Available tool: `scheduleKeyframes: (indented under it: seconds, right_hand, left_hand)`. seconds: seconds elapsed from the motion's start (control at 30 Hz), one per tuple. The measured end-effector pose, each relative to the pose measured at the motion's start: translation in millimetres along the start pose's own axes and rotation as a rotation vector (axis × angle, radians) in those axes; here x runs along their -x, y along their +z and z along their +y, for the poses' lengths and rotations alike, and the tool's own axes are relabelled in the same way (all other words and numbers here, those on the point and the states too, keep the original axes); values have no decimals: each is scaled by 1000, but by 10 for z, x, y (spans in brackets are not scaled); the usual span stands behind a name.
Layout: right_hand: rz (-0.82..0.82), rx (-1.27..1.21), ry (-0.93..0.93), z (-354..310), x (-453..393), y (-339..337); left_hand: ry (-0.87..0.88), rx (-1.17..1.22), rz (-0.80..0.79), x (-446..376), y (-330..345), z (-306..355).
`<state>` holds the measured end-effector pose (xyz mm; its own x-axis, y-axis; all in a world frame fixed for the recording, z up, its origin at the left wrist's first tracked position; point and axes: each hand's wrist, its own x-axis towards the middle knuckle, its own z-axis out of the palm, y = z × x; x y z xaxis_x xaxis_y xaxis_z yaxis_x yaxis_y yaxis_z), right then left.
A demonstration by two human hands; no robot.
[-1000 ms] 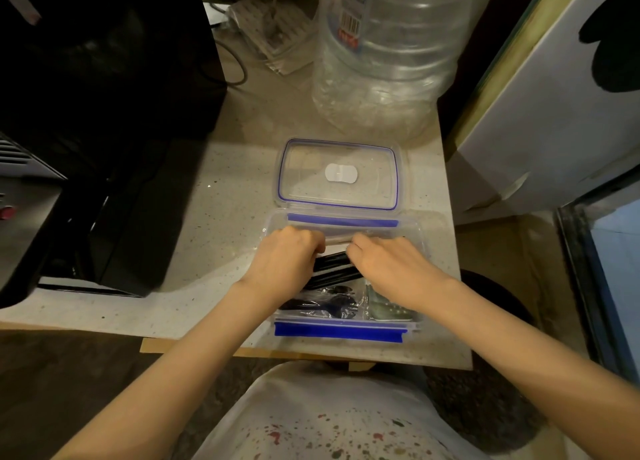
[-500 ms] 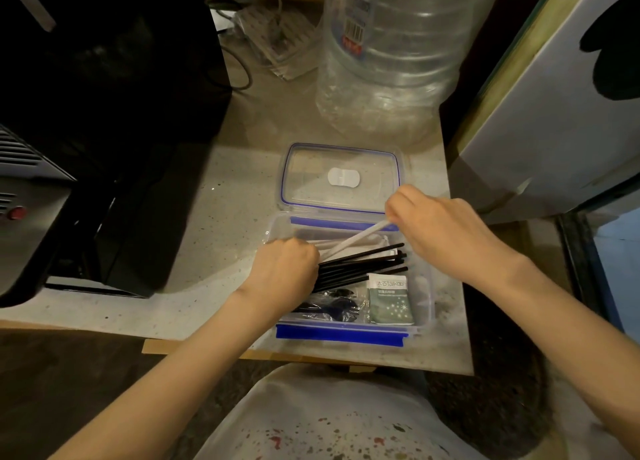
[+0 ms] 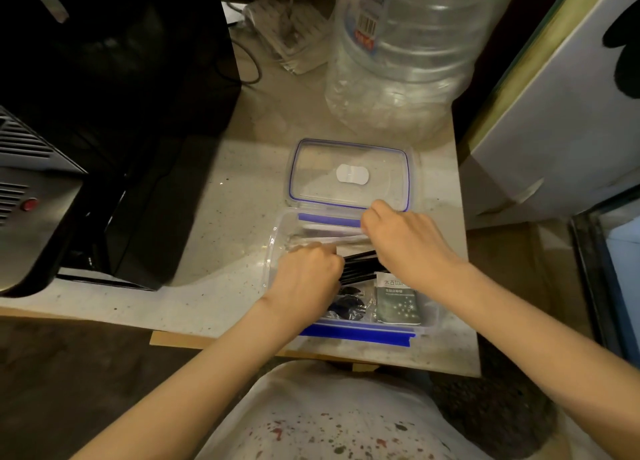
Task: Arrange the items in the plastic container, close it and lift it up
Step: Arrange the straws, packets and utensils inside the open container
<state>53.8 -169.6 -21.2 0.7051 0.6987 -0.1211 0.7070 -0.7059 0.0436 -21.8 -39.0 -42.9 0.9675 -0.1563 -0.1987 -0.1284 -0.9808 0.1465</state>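
The right hand had come down from its raised position half a second before, laying the pale wrapped sticks flat along the far wall of the clear blue-clipped plastic container on the tabletop. Its fingers were curled round them. The left hand gripped the black straws, keeping them bundled. A grey-green sachet lay beside them. The clear lid lay just behind.

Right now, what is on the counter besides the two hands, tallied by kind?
Clear plastic container: 1
Detached container lid: 1
Large clear water bottle: 1
Black appliance: 1
Total: 4
The contents (black sticks, grey sachet) are partly hidden by the left hand and right hand, so they are not counted.
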Motion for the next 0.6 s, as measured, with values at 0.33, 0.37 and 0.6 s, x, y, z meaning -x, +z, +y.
scheduleKeyframes:
  seconds: [0.33,0.37,0.6]
  right_hand:
    - [101,48,-208,-13,7,144]
    - [82,75,-211,-15,18,184]
    - [89,-19,-186,50,-19,305]
  left_hand:
    - [64,92,-7,-73,66,-16]
    - [67,100,-16,-70,67,-17]
    - [87,179,-32,5,49,-68]
